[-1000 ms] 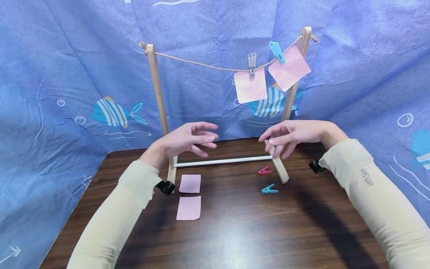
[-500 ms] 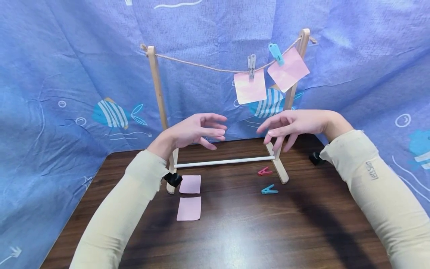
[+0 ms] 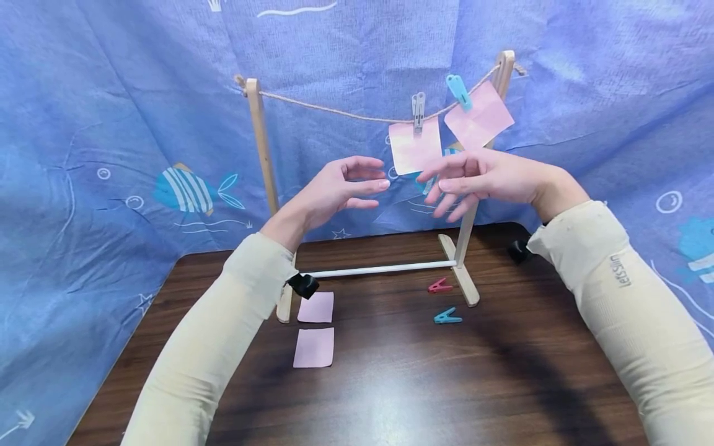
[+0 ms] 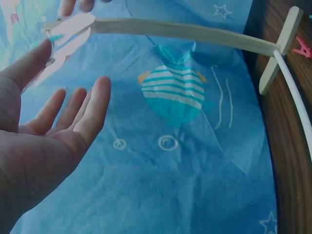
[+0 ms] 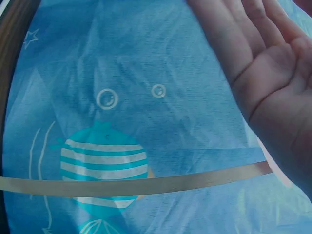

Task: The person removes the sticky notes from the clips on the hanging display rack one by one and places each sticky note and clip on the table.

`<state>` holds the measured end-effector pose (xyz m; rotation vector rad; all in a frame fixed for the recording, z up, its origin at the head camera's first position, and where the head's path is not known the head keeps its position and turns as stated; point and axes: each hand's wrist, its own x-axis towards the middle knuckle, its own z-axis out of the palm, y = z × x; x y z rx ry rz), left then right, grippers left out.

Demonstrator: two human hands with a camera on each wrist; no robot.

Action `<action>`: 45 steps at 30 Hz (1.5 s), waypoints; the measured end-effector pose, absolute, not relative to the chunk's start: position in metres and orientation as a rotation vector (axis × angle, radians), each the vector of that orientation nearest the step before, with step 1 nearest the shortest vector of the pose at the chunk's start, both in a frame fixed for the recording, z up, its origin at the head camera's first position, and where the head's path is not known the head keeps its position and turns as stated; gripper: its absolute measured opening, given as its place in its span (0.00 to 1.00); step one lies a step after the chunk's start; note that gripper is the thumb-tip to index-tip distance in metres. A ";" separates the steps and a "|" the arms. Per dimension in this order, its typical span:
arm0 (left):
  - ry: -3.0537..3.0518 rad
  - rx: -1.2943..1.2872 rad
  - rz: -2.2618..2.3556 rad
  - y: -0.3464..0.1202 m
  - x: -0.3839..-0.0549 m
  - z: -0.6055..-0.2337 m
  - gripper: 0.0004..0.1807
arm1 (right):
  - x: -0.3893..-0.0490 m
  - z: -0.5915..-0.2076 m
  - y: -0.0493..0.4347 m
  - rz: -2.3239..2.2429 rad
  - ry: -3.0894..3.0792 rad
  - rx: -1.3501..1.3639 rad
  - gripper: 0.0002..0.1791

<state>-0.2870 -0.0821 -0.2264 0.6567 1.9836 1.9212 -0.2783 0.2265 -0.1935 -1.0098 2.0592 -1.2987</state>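
My left hand (image 3: 346, 189) is raised in front of the rack, fingers relaxed and apart, holding nothing. Facing it, my right hand (image 3: 482, 179) hovers just below the hanging papers, also loose and with nothing in it. From the sagging string (image 3: 334, 113) hang two pink paper squares. A grey clothespin (image 3: 418, 113) grips one pink square (image 3: 415, 148); a light blue clothespin (image 3: 458, 93) grips the other, tilted pink square (image 3: 482, 118). In the left wrist view, the left thumb (image 4: 31, 66) overlaps the hanging papers (image 4: 68, 41).
Two more pink squares lie at the left, a near sheet (image 3: 314, 348) and a far sheet (image 3: 317, 308). A red clothespin (image 3: 439, 285) and a blue clothespin (image 3: 447, 316) lie by the rack's right foot (image 3: 467, 288). A white bar (image 3: 379, 269) joins the wooden posts.
Both hands have risen from low over the table toward the string. The left hand has also shifted right. The papers and clothespins stay as they were.
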 end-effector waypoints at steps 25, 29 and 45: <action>1.956 0.572 2.217 -0.045 -0.290 -0.207 0.29 | -0.285 -0.170 0.205 -2.262 1.827 -0.925 0.24; 1.967 0.547 2.226 -0.040 -0.292 -0.207 0.27 | -0.286 -0.172 0.205 -2.279 1.797 -0.937 0.24; 2.019 0.536 2.216 -0.034 -0.297 -0.207 0.27 | -0.287 -0.168 0.204 -2.281 1.829 -0.913 0.28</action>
